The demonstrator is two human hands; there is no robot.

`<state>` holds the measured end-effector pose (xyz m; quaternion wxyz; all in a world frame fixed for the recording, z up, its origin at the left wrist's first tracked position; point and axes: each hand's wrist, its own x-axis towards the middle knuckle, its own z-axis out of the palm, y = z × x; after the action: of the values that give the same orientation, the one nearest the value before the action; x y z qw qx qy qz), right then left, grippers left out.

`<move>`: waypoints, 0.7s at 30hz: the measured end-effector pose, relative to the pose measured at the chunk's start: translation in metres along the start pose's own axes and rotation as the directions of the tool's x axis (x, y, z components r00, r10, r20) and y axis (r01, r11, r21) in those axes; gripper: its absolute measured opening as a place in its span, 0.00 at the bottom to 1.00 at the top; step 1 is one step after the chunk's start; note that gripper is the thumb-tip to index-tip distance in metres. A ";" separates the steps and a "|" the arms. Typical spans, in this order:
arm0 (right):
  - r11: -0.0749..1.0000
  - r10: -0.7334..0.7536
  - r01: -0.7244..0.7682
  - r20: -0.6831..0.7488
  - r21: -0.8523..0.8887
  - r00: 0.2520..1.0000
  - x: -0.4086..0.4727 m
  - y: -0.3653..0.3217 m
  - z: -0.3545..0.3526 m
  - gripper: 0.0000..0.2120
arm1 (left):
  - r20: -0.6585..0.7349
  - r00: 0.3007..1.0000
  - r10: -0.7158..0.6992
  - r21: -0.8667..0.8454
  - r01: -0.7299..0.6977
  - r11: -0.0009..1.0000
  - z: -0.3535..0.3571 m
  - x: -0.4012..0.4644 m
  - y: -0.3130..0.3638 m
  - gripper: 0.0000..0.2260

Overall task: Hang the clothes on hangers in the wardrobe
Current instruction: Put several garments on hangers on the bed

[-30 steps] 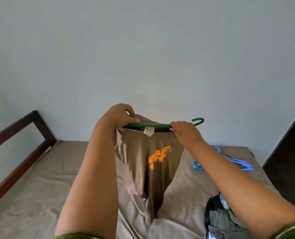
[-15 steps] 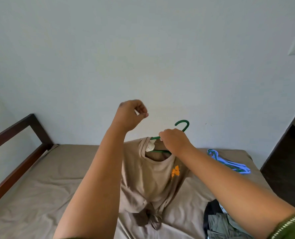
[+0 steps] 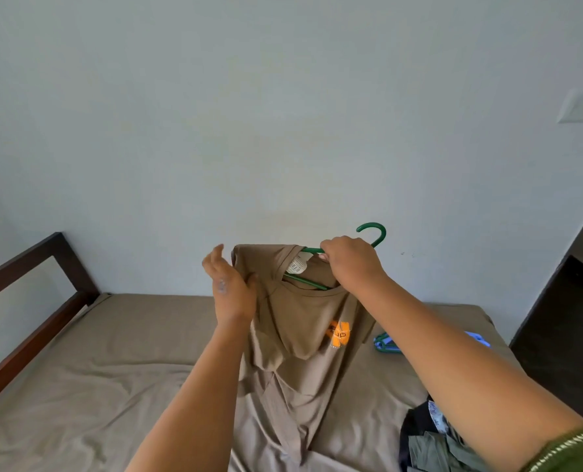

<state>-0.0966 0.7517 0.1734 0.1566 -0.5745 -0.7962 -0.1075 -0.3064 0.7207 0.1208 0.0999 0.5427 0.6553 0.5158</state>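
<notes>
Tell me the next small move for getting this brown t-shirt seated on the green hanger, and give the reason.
Probably draw the t-shirt's left shoulder out along the green hanger with the left hand. The right hand grips the hanger near its hook, one arm shows inside the neck opening, and the fabric hangs bunched below.

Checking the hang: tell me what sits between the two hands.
In the head view, the brown T-shirt's shoulder and collar, draped over the green hanger, spans from left hand to right hand.
</notes>
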 end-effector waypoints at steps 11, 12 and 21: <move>0.997 0.072 -0.072 0.058 -0.005 0.996 -0.011 0.023 0.004 0.08 | 0.059 0.957 0.283 0.105 -0.288 0.952 -0.033 0.040 0.018 0.11; 0.998 0.064 -0.064 0.067 -0.001 0.996 -0.012 0.023 0.004 0.09 | 0.072 0.950 0.305 0.131 -0.312 0.941 -0.035 0.045 0.023 0.11; 0.993 -0.046 0.050 0.043 -0.105 0.998 -0.013 0.004 -0.008 0.08 | -0.025 0.986 0.166 0.224 -0.156 0.962 -0.037 0.088 0.037 0.06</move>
<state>-0.0881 0.7389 0.1756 0.1072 -0.5648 -0.8059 -0.1416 -0.3443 0.7668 0.2045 -0.0178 0.5905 0.6644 0.4578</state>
